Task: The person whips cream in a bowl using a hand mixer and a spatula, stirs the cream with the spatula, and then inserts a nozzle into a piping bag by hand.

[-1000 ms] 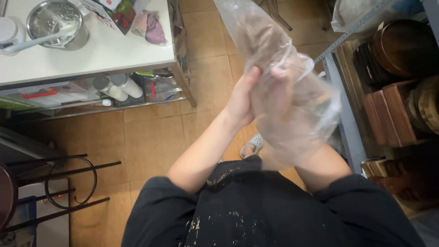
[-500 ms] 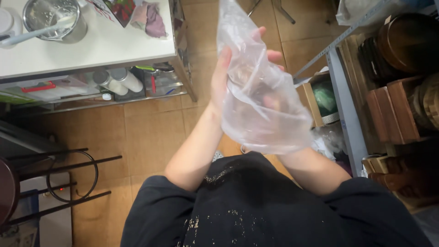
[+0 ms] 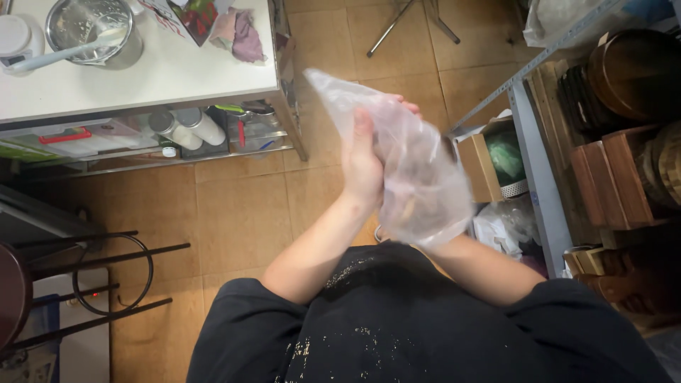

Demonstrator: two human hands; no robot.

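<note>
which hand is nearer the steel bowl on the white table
Left. The left hand presses the clear bag's outer side, toward the bowl. The right hand sits inside the bag, farther from it.

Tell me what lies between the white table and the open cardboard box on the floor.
In the head view, between the white table and the cardboard box are bare floor tiles, with the left hand and clear plastic bag held above them.

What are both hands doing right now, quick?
Left hand: pressed against the outside of the clear plastic bag, thumb up.
Right hand: inside the bag, blurred; its grip cannot be told.
</note>
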